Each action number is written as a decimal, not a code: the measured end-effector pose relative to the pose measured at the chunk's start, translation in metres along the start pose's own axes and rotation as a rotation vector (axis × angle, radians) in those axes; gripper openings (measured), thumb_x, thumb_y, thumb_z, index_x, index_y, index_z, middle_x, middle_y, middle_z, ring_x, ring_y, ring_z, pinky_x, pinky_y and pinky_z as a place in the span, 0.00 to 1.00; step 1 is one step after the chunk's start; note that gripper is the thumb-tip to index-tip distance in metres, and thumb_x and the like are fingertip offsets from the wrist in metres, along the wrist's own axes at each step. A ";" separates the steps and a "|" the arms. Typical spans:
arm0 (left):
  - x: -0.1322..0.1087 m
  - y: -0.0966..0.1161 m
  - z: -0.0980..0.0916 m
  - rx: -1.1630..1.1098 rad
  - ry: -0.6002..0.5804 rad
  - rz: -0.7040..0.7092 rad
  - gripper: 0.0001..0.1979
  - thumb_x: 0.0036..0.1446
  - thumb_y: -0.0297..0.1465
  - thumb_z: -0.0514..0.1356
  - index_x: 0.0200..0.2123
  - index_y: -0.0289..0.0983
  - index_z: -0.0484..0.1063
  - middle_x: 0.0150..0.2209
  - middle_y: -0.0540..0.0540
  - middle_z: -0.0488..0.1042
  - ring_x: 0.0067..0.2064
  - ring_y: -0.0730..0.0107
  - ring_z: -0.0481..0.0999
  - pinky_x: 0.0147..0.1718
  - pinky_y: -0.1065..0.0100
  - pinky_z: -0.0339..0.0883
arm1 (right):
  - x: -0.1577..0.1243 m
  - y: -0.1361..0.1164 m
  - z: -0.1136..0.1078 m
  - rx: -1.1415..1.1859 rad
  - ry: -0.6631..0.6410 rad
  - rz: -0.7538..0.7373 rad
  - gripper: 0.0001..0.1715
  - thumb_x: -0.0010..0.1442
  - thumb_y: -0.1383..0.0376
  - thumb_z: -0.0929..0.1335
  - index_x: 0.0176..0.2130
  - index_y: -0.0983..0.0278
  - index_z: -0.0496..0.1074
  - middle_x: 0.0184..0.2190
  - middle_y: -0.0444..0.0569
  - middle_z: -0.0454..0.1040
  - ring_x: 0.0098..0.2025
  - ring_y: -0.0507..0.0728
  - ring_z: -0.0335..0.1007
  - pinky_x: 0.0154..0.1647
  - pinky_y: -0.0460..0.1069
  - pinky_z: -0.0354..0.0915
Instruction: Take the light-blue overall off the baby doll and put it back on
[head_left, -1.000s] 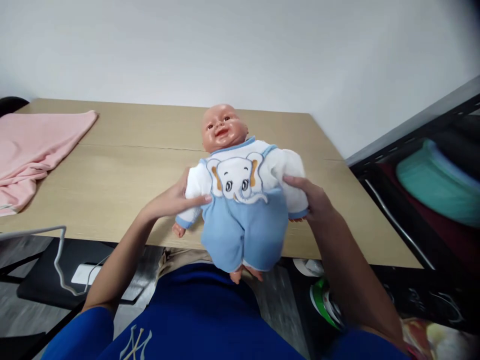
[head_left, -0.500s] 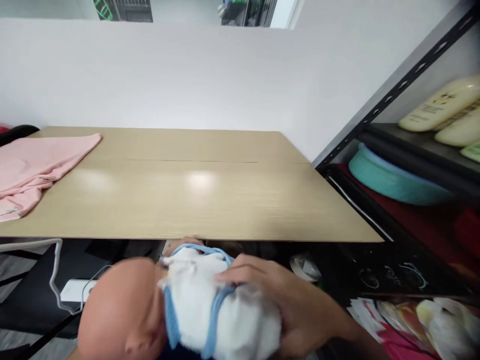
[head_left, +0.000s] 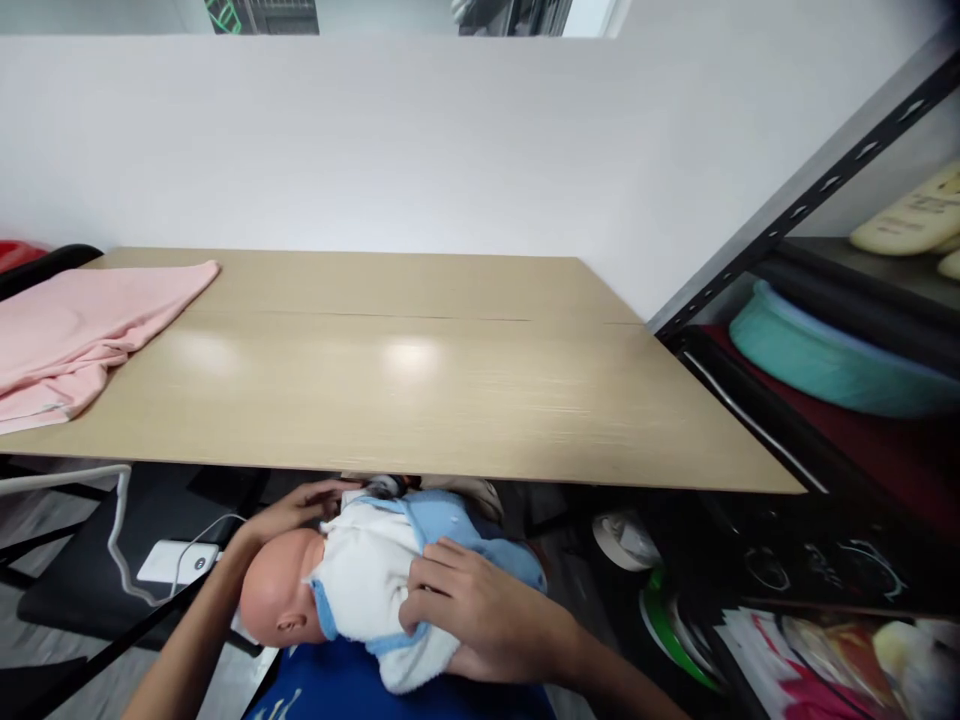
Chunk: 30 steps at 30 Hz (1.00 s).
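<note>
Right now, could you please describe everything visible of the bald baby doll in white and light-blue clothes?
The bald baby doll has a smooth, plastic-looking head and fluffy white and light-blue clothes. It lies crosswise between the person's blue shirt and the pale wooden table, head to the left, one ear showing, face hidden. The right hand rests on its body; the left hand is near its far side, contact unclear.

We've got the doll (head_left: 390,575) crosswise in front of us, bald head (head_left: 276,590) to L, lt-blue pants (head_left: 444,515) to R, face hidden, wht top (head_left: 364,560) w/ blue trim (head_left: 324,612).
</note>
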<state>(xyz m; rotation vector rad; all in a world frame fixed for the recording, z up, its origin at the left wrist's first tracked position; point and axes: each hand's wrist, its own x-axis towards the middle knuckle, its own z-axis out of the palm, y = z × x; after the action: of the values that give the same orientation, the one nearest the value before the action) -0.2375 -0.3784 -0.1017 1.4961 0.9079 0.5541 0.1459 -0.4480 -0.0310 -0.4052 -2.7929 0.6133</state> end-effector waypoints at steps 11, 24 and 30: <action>-0.016 0.088 0.073 0.395 -0.312 0.361 0.48 0.64 0.48 0.83 0.81 0.52 0.67 0.80 0.34 0.70 0.80 0.35 0.70 0.80 0.38 0.67 | -0.002 0.000 0.016 -0.169 0.009 -0.075 0.06 0.78 0.69 0.71 0.53 0.60 0.77 0.47 0.47 0.84 0.50 0.60 0.71 0.55 0.56 0.62; 0.009 0.050 0.078 0.301 -0.278 0.356 0.21 0.76 0.48 0.72 0.62 0.45 0.78 0.62 0.37 0.82 0.64 0.45 0.80 0.67 0.48 0.73 | -0.039 -0.015 0.009 -0.178 0.132 0.002 0.13 0.80 0.65 0.70 0.38 0.58 0.74 0.34 0.45 0.76 0.40 0.60 0.65 0.45 0.56 0.64; 0.007 0.051 0.073 0.166 -0.214 0.317 0.18 0.74 0.48 0.70 0.54 0.41 0.80 0.58 0.35 0.83 0.57 0.47 0.83 0.64 0.47 0.78 | -0.067 -0.010 0.011 -0.122 0.274 0.038 0.14 0.76 0.71 0.69 0.37 0.56 0.73 0.32 0.43 0.75 0.39 0.59 0.66 0.62 0.59 0.73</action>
<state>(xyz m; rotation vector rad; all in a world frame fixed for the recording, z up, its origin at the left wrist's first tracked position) -0.1653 -0.4138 -0.0642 1.8283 0.5635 0.5429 0.2030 -0.4824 -0.0482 -0.5246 -2.5709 0.3646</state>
